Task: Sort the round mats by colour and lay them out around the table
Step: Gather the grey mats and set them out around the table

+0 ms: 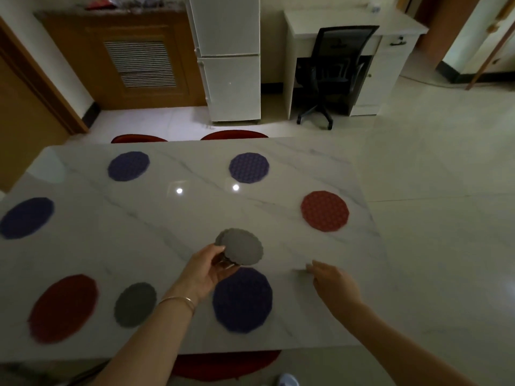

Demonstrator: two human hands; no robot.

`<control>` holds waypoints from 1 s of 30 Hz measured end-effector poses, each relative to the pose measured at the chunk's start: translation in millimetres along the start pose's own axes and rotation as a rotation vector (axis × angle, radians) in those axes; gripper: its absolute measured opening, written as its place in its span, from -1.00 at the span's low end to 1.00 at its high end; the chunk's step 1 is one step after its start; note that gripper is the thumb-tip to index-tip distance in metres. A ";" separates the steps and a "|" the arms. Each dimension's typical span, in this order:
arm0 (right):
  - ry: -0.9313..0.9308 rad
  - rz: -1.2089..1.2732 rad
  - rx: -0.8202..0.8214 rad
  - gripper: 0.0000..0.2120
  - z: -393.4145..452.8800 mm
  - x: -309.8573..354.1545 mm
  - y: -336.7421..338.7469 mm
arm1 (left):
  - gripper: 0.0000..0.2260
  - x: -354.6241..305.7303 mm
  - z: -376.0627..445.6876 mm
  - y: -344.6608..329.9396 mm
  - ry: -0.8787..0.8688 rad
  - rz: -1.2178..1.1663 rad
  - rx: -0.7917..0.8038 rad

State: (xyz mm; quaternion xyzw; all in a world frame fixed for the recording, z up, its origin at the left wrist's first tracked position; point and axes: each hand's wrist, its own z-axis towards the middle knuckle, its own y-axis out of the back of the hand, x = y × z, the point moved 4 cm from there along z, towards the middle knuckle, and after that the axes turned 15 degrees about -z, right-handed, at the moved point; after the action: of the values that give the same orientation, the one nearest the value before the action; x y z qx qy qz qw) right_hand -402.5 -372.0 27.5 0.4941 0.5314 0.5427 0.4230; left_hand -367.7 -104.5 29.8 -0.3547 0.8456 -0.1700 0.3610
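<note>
Past the red mat (63, 308) and grey mat (135, 304) at the near left, the left hand (204, 270) pinches a small grey stack (240, 246) by its edge above the table (167, 218). The top mat probably wants peeling off singly and laying flat at a bare place. The right hand (333, 282) hovers loosely spread by the bare near-right edge, holding nothing.

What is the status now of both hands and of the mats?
Left hand grips grey mat above table. Right hand open, holds nothing. Nothing in the way.
</note>
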 end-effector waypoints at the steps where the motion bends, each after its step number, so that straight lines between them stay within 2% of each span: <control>1: 0.037 -0.058 0.024 -0.68 -8.3 3.7 -9.4 | -0.87 -1.1 -1.2 4.0 -0.003 0.005 -0.007; 4: 0.107 -0.201 0.114 -0.57 -33.0 12.9 -32.1 | -0.87 0.6 -5.2 11.5 0.002 0.010 -0.010; 7: 0.115 -0.249 0.150 -0.57 -47.4 12.2 -46.8 | -0.88 4.9 -5.7 13.1 0.006 0.023 -0.011; 9: 0.106 -0.221 0.225 -0.62 -51.3 6.8 -54.8 | -0.88 8.0 -4.6 13.7 0.011 0.028 -0.002; 12: 0.114 -0.194 0.348 -0.55 -58.4 2.2 -67.2 | -0.88 14.1 -2.8 14.6 0.029 0.031 0.007; 17: 0.101 -0.100 0.332 -0.49 -61.4 -0.1 -66.4 | -0.87 23.0 2.0 10.9 0.049 0.017 0.006; 24: 0.061 -0.028 0.114 -0.46 -36.5 -10.1 -14.6 | -0.86 35.9 6.3 -37.5 0.107 0.042 0.084; 28: -0.050 0.084 -0.133 -0.51 -8.0 -22.5 39.8 | -0.79 48.7 9.5 -91.6 0.125 0.112 0.217; 30: -0.048 0.155 -0.250 -0.52 5.8 -32.4 64.0 | -0.77 58.2 12.8 -121.1 0.111 0.155 0.291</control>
State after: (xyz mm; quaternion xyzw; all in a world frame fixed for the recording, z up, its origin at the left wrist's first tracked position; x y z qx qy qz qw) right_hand -387.6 -408.0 88.0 0.4901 0.4095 0.6237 0.4508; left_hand -328.9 -230.6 58.4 -0.2223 0.8556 -0.2816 0.3732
